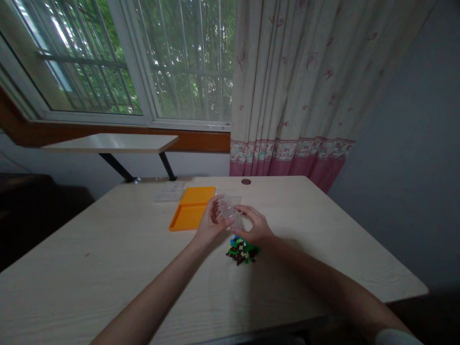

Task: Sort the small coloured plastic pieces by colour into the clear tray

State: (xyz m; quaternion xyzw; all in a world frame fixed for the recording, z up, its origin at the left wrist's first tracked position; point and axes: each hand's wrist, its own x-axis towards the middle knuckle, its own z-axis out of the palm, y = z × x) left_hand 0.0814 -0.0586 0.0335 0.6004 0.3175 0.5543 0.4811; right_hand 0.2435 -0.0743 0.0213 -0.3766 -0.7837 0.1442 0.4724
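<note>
My left hand [209,224] and my right hand [253,226] meet over the middle of the table, both with fingers curled round a small clear plastic bag [230,209] held between them. Just below the right hand, on the tabletop, lies a small pile of tiny building bricks [242,251] in green, blue, brown and black. An open orange tray [192,208] lies flat just left of and behind my left hand.
The light wooden table [108,258] has a round cable hole [246,181] at its far edge. A flat clear packet [169,194] lies behind the orange tray. A window with a folding shelf [111,142] and a pink-hemmed curtain [287,96] stand beyond.
</note>
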